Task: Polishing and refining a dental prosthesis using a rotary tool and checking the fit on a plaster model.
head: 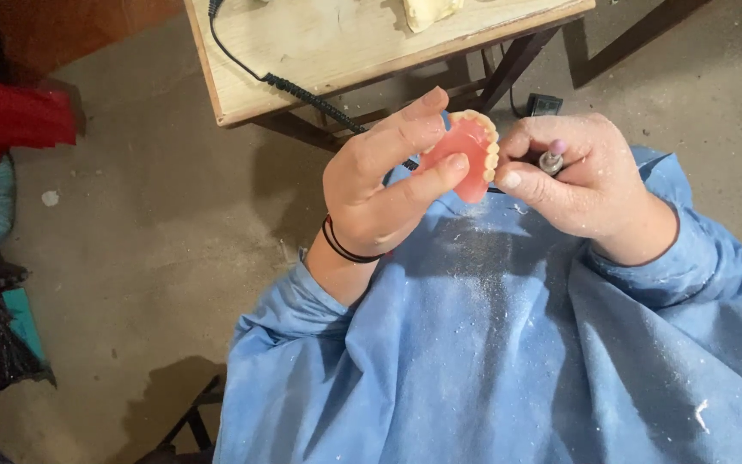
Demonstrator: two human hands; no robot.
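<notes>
Two hands meet above a blue-smocked lap. Left hand (380, 185) pinches a pink denture (465, 155) between thumb and fingers, tooth arch curving up and right, long axis near upright. Right hand (573, 176) curls tight around a small rotary tool (551, 161) beside the teeth. Behind, a coiled black cable (302, 93) crosses the wooden counter (328, 43).

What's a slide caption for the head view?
Left hand holds a pink denture; right hand grips a rotary handpiece.

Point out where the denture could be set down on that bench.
Bare wood on the bench lies between the coiled black cord and the pale plaster piece. It is crowded where both hands, left and right, meet around the denture.
</notes>
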